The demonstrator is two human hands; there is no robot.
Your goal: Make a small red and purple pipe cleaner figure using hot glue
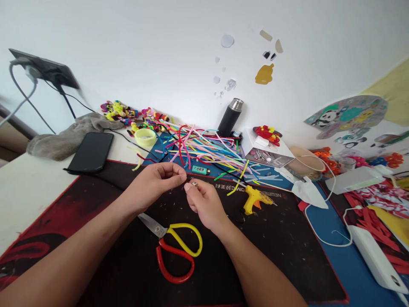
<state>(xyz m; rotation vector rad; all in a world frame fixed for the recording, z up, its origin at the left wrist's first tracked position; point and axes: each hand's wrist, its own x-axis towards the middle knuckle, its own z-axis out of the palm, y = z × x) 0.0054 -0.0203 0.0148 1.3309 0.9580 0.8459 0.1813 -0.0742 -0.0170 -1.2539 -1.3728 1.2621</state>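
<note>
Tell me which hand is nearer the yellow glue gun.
Right. The right hand is to the left of the yellow glue gun, not touching it; the left hand is farther left, past the right hand.

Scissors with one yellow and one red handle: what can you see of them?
The scissors have grey metal blades, a round pivot and two large loop handles, plastic-looking, one yellow, one red. They lie on the black, red-edged mat, blades pointing to the picture's upper left. The tips seem hidden by the left wrist, so how far the blades stand open cannot be told. Neither the left hand nor the right hand holds them.
</note>
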